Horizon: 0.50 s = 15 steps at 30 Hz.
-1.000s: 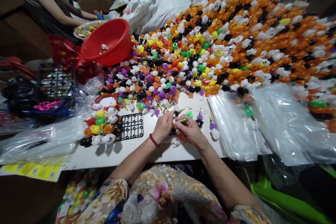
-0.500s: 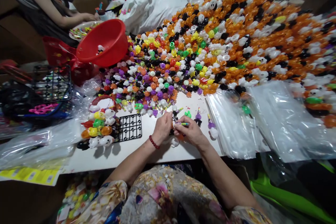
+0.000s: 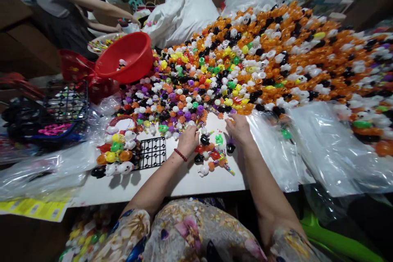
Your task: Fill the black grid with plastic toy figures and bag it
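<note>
My left hand (image 3: 188,141), a red bead bracelet on its wrist, is over the white table with its fingers pinched together; what they hold, if anything, is too small to make out. Just right of it is a black toy head (image 3: 204,139). My right hand (image 3: 238,127) reaches to the near edge of the heap, fingers bent and apart, above a black and purple piece (image 3: 231,147). Between my forearms lies a cluster of striped sticks with red, orange, black and white toy heads (image 3: 215,155). A green frog-like piece (image 3: 219,139) lies between my hands.
A huge heap of small plastic toy heads (image 3: 276,61) fills the back and right. Clear plastic bags (image 3: 273,155) lie at right. A black grid rack (image 3: 152,152) holding toy heads (image 3: 116,151) is at left. Behind are a red basin (image 3: 125,59) and another person's arms (image 3: 101,8).
My right hand has moved up and right, away from the striped stick and my left hand. The cluster of sticks is now uncovered. The other person's arms have shifted.
</note>
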Each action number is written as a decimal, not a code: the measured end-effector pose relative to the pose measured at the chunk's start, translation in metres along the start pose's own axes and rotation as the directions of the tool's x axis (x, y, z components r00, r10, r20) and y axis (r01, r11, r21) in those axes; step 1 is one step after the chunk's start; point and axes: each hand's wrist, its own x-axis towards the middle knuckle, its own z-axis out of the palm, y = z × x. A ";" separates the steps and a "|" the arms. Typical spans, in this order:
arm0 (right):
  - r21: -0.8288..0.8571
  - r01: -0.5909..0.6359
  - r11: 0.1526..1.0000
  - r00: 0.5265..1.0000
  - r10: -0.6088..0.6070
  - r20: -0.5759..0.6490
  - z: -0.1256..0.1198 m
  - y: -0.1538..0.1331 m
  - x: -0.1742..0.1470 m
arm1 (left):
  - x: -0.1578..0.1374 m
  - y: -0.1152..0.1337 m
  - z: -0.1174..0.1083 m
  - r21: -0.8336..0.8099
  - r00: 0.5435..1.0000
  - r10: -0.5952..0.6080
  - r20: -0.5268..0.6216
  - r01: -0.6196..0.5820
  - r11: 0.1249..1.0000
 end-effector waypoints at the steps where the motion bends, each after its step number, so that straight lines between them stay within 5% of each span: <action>1: -0.031 0.031 0.999 0.999 -0.029 0.042 0.008 -0.005 0.011 | 0.000 0.000 0.002 0.028 1.000 -0.001 0.016 0.000 1.000; 5: -0.204 0.075 0.976 0.981 -0.035 0.193 0.034 -0.024 0.046 | 0.006 0.000 0.003 0.092 0.989 0.113 0.094 -0.121 0.988; 10: -0.280 0.034 0.959 0.975 0.030 0.221 0.046 -0.027 0.053 | 0.033 -0.004 0.000 0.118 0.878 0.368 0.306 -0.418 0.901; 15: -0.232 -0.066 0.971 0.980 0.107 0.169 0.032 -0.017 0.033 | 0.040 -0.006 0.005 0.160 0.894 0.319 0.316 -0.381 0.911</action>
